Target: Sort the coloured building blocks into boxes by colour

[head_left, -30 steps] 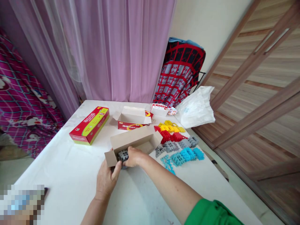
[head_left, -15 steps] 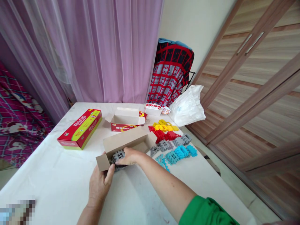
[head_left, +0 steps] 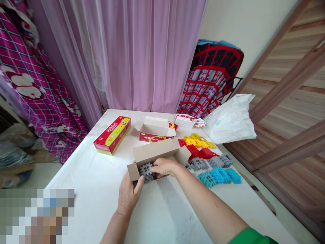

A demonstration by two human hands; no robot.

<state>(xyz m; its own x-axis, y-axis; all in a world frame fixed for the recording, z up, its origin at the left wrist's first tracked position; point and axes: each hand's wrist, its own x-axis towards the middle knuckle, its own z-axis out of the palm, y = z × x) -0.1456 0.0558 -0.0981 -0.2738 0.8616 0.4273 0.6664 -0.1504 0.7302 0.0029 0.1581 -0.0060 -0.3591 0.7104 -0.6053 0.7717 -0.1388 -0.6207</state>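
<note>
An open cardboard box [head_left: 152, 150] stands on the white table [head_left: 86, 189], with gray plastic pieces [head_left: 146, 170] inside its left end. My left hand [head_left: 129, 191] grips the box's near left corner, thumb over the edge. Inside the box, my right hand [head_left: 164, 166] has its fingers bent at the gray pieces; its fingertips are partly hidden, and what they hold cannot be made out. Right of the box lie piles of yellow [head_left: 196, 140], red [head_left: 200, 152], gray [head_left: 200, 163] and blue pieces [head_left: 220, 174].
A closed red and green box [head_left: 113, 135] lies at the back left. Behind the cardboard box are an open red box [head_left: 153, 138] and a small red and white box [head_left: 185, 121]. A white plastic bag [head_left: 231, 118] rests at the table's right edge.
The view has swung left, so everything appears further right. My right hand has shifted slightly rightward inside the box, showing more of the gray pieces. My left hand stays on the corner.
</note>
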